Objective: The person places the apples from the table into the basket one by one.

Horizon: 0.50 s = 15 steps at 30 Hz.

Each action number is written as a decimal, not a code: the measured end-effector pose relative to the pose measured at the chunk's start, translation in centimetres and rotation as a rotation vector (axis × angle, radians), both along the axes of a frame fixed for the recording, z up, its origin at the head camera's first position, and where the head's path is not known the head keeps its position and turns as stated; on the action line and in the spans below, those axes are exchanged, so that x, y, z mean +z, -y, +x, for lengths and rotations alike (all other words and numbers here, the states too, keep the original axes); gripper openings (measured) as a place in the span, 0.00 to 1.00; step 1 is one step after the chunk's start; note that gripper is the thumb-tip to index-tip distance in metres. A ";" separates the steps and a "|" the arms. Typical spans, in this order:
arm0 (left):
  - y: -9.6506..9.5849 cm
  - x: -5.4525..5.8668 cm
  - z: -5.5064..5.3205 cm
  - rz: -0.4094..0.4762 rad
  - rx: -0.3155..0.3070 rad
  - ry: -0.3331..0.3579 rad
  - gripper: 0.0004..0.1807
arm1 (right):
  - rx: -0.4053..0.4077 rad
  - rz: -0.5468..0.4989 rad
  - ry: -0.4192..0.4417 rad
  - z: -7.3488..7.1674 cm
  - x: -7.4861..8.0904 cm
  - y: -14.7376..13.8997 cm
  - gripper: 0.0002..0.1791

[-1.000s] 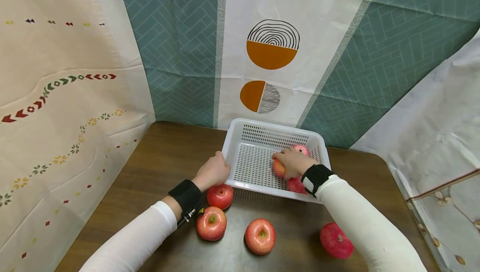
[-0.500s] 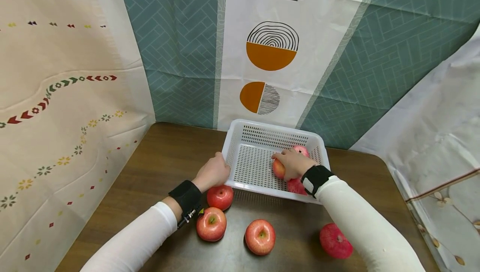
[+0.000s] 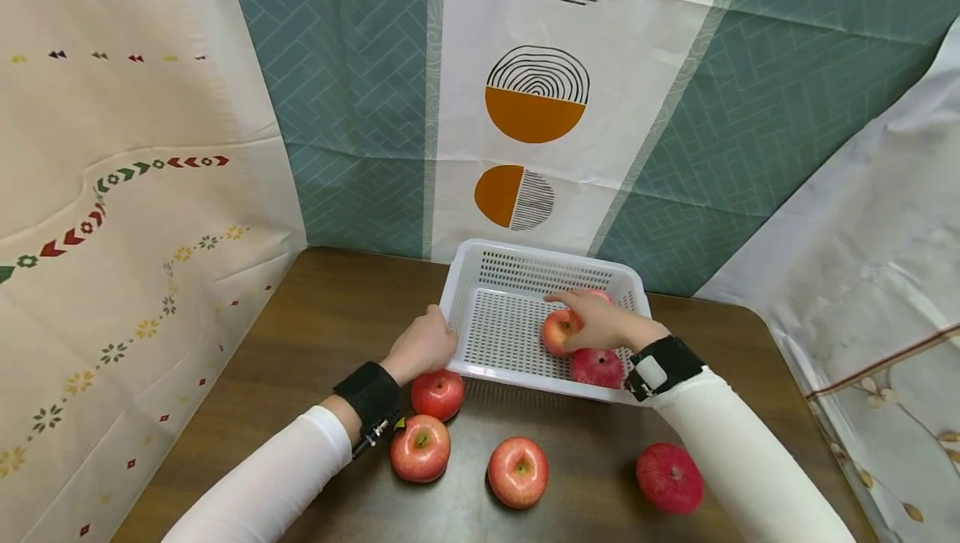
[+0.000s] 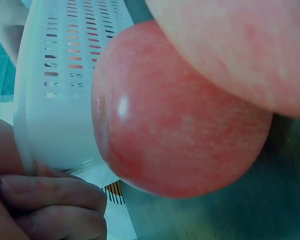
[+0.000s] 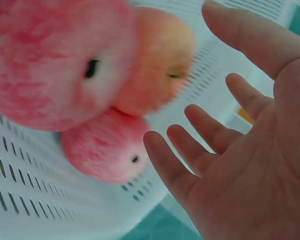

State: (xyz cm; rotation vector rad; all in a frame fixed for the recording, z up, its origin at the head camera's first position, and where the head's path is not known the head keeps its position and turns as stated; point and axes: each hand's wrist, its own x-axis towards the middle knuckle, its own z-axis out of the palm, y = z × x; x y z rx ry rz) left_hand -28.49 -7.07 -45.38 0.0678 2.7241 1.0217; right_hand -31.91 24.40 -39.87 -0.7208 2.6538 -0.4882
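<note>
White sleeves point(image 3: 757, 451) slant in from both lower corners in the head view, left hand point(image 3: 422, 345) at the near-left corner of the basket point(image 3: 495, 331), right hand point(image 3: 596, 322) over the apple point(image 3: 557, 335) inside; brown table point(image 3: 352, 293), patterned cloth point(image 3: 360, 110) behind. Left wrist: curled fingers point(image 4: 60, 195) grip the rim. Right wrist: fingers spread beside the apple.

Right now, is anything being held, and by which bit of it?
The left grip holds the white, rectangular, slotted plastic basket by its left rim, near the front corner. The right grip holds nothing.

Below the head view's middle, the left hand point(image 3: 422, 346) was curled and the right hand point(image 3: 596, 321) had spread fingers point(image 5: 168, 162).
</note>
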 end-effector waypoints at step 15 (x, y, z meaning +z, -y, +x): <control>0.5 -0.8 -0.7 0.079 -0.048 -0.035 0.28 | -0.582 -0.097 -0.136 7.7 -0.6 -9.9 0.43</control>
